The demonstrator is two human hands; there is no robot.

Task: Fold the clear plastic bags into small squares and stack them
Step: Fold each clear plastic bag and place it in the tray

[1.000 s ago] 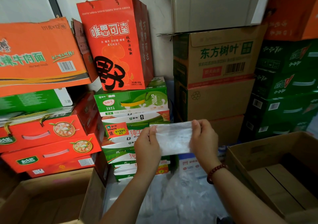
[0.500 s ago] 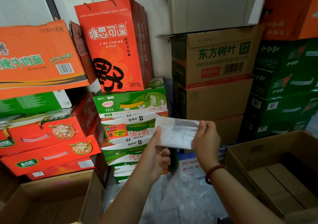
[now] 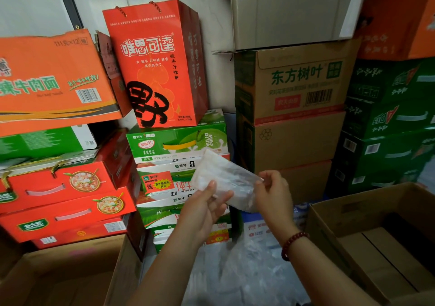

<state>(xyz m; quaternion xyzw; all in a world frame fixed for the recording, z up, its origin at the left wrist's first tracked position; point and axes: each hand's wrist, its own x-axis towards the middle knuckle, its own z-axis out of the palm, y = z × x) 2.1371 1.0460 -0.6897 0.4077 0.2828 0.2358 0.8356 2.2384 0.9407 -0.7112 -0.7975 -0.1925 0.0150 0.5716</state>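
Observation:
A partly folded clear plastic bag (image 3: 226,178) is held up in front of the stacked drink cartons, tilted with its left end higher. My left hand (image 3: 207,208) grips its lower left part, thumb on the front and fingers behind. My right hand (image 3: 273,194) pinches the bag's right corner between thumb and fingertips; a red bead bracelet sits on that wrist. More loose clear plastic bags (image 3: 244,275) lie in a heap low down between my forearms.
An open brown cardboard box (image 3: 372,240) stands at the right, another open box (image 3: 70,280) at the lower left. Stacks of red, orange and green cartons (image 3: 179,141) and brown boxes (image 3: 299,108) wall in the space behind.
The bag has tilted from level to slanting, its left end now raised. My left hand has turned palm-up under it, and my right hand has shifted to pinching the right corner.

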